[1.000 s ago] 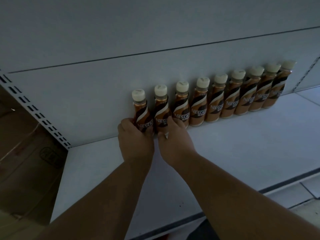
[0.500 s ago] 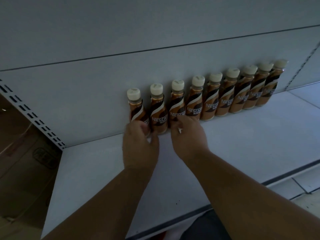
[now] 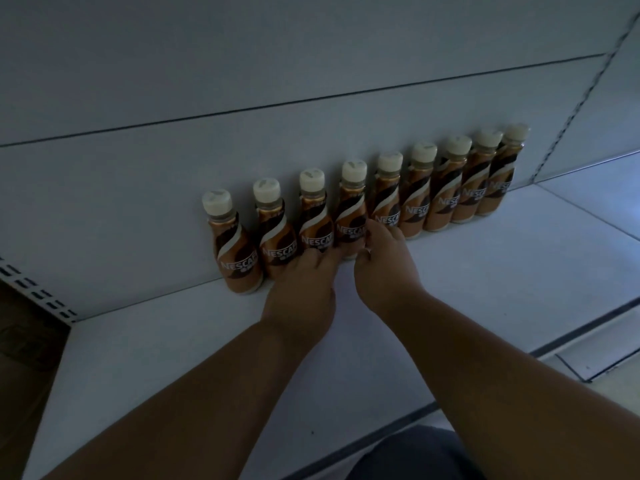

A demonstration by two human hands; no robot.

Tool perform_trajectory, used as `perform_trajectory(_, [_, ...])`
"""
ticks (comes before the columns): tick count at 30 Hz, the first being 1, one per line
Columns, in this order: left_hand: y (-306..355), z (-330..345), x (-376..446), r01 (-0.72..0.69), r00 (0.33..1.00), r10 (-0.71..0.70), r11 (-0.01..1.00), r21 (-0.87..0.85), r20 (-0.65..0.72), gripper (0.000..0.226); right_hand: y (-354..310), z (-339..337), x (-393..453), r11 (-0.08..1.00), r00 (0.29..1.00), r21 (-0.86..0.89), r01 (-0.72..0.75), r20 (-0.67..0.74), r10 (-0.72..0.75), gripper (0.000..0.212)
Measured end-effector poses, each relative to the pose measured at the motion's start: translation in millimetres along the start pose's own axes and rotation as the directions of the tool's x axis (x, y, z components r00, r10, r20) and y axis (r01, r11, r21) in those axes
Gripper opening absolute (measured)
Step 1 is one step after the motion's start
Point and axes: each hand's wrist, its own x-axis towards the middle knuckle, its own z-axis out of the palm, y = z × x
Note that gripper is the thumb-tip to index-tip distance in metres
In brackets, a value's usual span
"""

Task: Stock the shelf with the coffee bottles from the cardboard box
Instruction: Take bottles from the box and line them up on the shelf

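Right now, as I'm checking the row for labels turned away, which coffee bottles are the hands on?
The left hand touches the third bottle from the left; the right hand touches the fourth bottle. Other bottles stand untouched.

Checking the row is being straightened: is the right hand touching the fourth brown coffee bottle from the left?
Touching. In the head view the right hand has its fingers pressed against the fourth brown coffee bottle's label.

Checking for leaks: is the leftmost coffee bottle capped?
Capped: the leftmost coffee bottle stands upright with its cream cap on.
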Motion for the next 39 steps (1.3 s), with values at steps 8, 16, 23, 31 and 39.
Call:
perform_trajectory(8, [4, 0, 15, 0.067, 0.998, -0.068, 0.996, 0.057, 0.007, 0.058, 5, 4, 7, 1.000, 1.000, 0.000, 0.018, 0.006, -0.018, 0.048])
perform_trajectory(16, [16, -4, 15, 0.118, 0.993, -0.117, 0.991, 0.067, -0.011, 0.036, 15, 1, 5, 0.998, 0.997, 0.022, 0.062, 0.050, -0.063, 0.056])
perform_trajectory(23, [39, 4, 21, -0.016, 0.995, 0.015, 1.000, 0.020, 0.094, 0.031, 36, -14, 7, 0.999, 0.990, 0.049, -0.023, -0.141, 0.029, 0.039])
perform_trajectory(31, [62, 26, 67, -0.423, 0.900, 0.373, 0.873, 0.242, 0.225, 0.044, 63, -58, 34, 0.999, 0.982, -0.020, -0.050, -0.184, 0.046, 0.035])
perform_trajectory(39, [57, 27, 86, -0.640, 0.765, 0.507, 0.527, 0.559, 0.398, 0.055, 75, -55, 47, 0.997, 0.996, -0.041, -0.058, -0.073, 0.055, 0.054])
